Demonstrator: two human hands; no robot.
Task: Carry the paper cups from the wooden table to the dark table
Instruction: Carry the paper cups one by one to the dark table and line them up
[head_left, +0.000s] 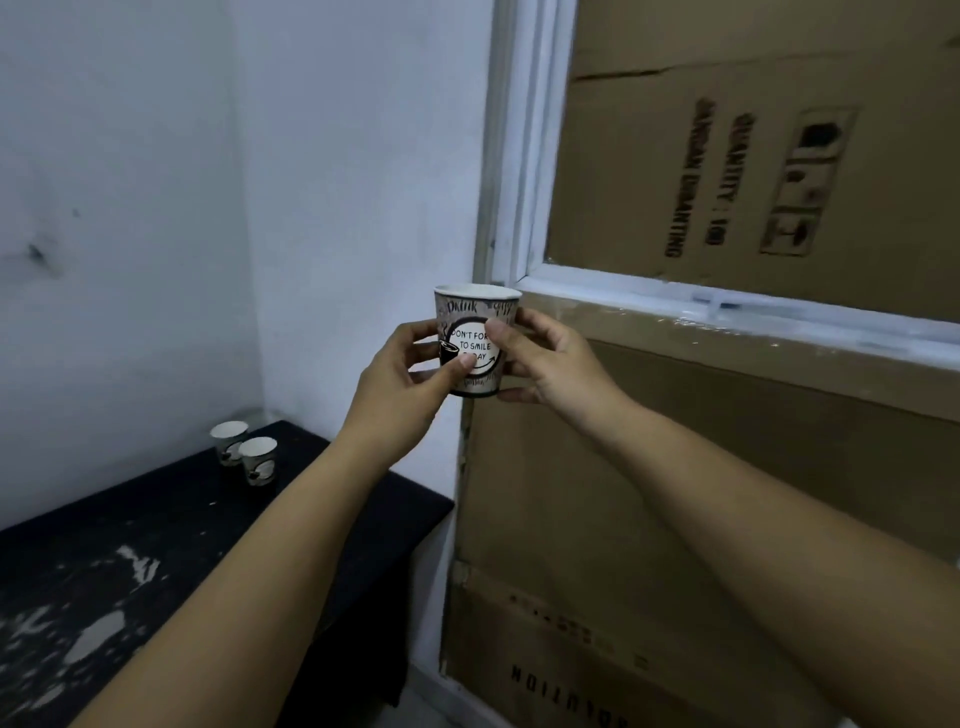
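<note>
Dim, bluish, perhaps motion-blurred rightward.

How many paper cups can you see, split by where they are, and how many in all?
Paper cup held in the air by left hand and right hand: 1
Paper cups standing on the dark table: 2
Total: 3
</note>
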